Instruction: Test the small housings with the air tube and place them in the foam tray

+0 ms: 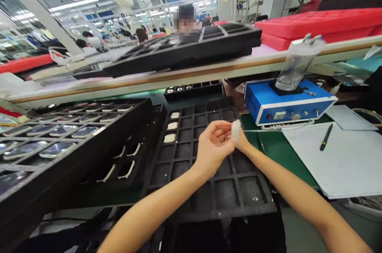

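Little white piece (235, 132), held up

The left hand (213, 147) pinches it with thumb and fingers. The right hand (244, 143) is mostly behind it; I cannot tell its grip. The piece looks light and stiff, so its edges seem best to hold. The black tray (227, 216) is below, a blue box (283, 103) far right.

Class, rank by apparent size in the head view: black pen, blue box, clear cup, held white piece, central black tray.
Central black tray
Blue box
Clear cup
Black pen and held white piece: too alike to rank
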`<state>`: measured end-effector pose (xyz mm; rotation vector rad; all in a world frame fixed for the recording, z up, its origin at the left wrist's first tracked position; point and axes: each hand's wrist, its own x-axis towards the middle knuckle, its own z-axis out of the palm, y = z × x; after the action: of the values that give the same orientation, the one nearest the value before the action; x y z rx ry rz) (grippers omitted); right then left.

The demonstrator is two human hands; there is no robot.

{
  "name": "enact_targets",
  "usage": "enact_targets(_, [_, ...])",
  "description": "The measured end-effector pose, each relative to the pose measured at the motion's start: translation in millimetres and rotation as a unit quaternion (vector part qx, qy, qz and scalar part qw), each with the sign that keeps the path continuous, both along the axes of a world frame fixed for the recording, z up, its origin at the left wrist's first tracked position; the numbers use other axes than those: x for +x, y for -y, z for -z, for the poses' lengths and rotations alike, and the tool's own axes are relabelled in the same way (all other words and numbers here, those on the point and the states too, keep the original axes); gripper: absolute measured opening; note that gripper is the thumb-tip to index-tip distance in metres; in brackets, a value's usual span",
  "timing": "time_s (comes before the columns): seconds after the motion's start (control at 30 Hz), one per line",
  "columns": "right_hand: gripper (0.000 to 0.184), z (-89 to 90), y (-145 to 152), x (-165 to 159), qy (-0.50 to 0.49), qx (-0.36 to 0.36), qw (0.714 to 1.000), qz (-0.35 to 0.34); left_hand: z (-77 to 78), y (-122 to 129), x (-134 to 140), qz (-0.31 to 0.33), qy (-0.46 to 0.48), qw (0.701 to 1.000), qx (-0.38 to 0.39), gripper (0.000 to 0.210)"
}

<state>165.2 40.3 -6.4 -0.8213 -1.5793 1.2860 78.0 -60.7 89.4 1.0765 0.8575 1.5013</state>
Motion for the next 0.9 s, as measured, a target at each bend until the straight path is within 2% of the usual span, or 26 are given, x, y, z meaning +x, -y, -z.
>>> enact_targets(0.07, [0.008, -0.8, 0, 0, -0.009, -0.02, 1.0, 0.004, 39.7, -15, -26, -0.065, 0.02, 0.997, -0.039, 0.036])
enact_targets(0.13, [0.008, -3.6, 0, 0, -0.027, -0.04, 0.999, 0.023, 68.0, -34, -55, -0.125, 0.06, 0.989, -0.057, 0.038])
enact_targets(0.23, [0.006, -8.6, 2, 1, -0.08, -0.044, 0.992, 0.082, 87.0, -54, -84, -0.147, 0.1, 0.982, -0.072, 0.038])
enact_targets(0.3, [0.005, -10.3, 5, 2, -0.118, -0.031, 0.988, 0.095, 89.4, -58, -90, -0.123, 0.108, 0.983, -0.084, 0.037])
enact_targets(0.37, [0.006, -10.6, 7, 3, -0.136, -0.018, 0.988, 0.075, 88.7, -57, -88, -0.077, 0.12, 0.984, -0.102, 0.039])
enact_targets(0.5, [0.008, -9.5, 11, 4, -0.114, 0.013, 0.993, 0.041, 85.9, -52, -82, 0.006, 0.16, 0.977, -0.142, 0.039])
enact_targets(0.67, [0.008, -9.3, 12, 3, -0.079, 0.025, 0.996, 0.035, 84.2, -52, -84, 0.045, 0.169, 0.971, -0.166, 0.037])
enact_targets(0.9, [0.007, -10.0, 10, 3, -0.068, 0.02, 0.997, 0.039, 86.2, -49, -80, 0.088, 0.125, 0.977, -0.146, 0.035])
